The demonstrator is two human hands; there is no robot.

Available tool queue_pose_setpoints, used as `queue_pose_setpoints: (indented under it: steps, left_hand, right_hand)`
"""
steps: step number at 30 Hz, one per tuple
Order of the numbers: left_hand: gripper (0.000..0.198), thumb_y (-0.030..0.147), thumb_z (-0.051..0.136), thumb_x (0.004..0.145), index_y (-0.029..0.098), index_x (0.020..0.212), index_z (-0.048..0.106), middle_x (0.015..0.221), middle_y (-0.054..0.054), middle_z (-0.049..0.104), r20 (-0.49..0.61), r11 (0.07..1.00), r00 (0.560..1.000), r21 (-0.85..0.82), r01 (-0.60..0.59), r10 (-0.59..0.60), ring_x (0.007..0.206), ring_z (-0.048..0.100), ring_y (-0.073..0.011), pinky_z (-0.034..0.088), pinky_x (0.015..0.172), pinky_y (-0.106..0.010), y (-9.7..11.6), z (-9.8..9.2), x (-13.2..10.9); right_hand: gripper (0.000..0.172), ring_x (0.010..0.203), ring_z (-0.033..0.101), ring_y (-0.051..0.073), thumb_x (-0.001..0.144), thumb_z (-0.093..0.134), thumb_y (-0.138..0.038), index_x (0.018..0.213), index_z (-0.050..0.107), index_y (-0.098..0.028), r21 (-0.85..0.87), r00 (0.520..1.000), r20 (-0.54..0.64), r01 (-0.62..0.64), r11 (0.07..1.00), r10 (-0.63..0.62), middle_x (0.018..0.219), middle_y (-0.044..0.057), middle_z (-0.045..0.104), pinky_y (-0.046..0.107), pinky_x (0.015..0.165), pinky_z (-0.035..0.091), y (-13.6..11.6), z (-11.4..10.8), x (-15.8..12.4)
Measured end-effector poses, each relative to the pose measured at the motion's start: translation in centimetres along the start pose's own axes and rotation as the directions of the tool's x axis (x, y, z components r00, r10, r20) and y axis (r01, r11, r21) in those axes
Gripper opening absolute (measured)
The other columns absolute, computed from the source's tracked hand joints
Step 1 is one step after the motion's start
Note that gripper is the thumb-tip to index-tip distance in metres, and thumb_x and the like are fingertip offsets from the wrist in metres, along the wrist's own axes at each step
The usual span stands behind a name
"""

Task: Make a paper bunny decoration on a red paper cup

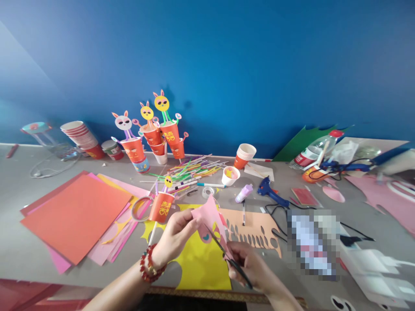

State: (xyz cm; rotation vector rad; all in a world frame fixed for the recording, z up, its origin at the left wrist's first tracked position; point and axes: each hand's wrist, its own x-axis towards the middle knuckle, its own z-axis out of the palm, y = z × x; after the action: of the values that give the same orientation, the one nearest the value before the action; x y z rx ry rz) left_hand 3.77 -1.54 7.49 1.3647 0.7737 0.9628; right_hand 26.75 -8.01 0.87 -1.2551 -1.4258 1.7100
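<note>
Your left hand (173,242) has its fingers clamped on the left edge of a piece of pink paper (206,212), held up in front of you above the yellow sheet (197,270). In your right hand (251,262), your fingers are closed around the handles of the scissors (240,274), with a blade lying across the lower part of the pink paper; you cannot tell how far its blades are parted. Just beyond your left hand, an orange cup (159,207) stands tilted beside a tape roll (134,211). The peach sheet (256,221), with cut-out holes, lies on the surface (123,270) near your right hand.
</note>
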Motion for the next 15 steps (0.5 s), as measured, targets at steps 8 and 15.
queue_pose_setpoints:
  steps: [8, 15]
  left_hand:
    - [0.043, 0.048, 0.051, 0.098, 0.013, 0.081, 0.071, 0.077, -0.009, 0.075, -0.005, 0.999, 0.999, 0.036, -0.031, 0.032, 0.067, 0.062, -0.0159, 0.045, 0.066, -0.024, 0.3, 0.0, 0.1]
    - [0.039, 0.042, 0.052, 0.099, 0.014, 0.075, 0.065, 0.070, -0.006, 0.072, -0.011, 0.997, 0.999, 0.071, -0.031, 0.032, 0.063, 0.060, -0.0142, 0.044, 0.064, -0.023, 0.3, 0.1, 0.3]
  right_hand:
    - [0.049, 0.043, 0.030, 0.006, 0.066, 0.076, -0.053, 0.059, 0.038, -0.023, -0.085, 0.996, -0.053, 0.062, 0.994, -0.066, 0.049, -0.009, 0.035, 0.021, 0.042, 0.020, -0.8, 0.2, 0.3]
    - [0.056, 0.052, 0.027, 0.007, 0.063, 0.074, -0.063, 0.057, 0.037, -0.021, -0.155, 0.991, -0.080, 0.093, 0.984, -0.106, 0.054, -0.008, 0.034, 0.021, 0.047, 0.019, -1.4, 0.2, 0.3]
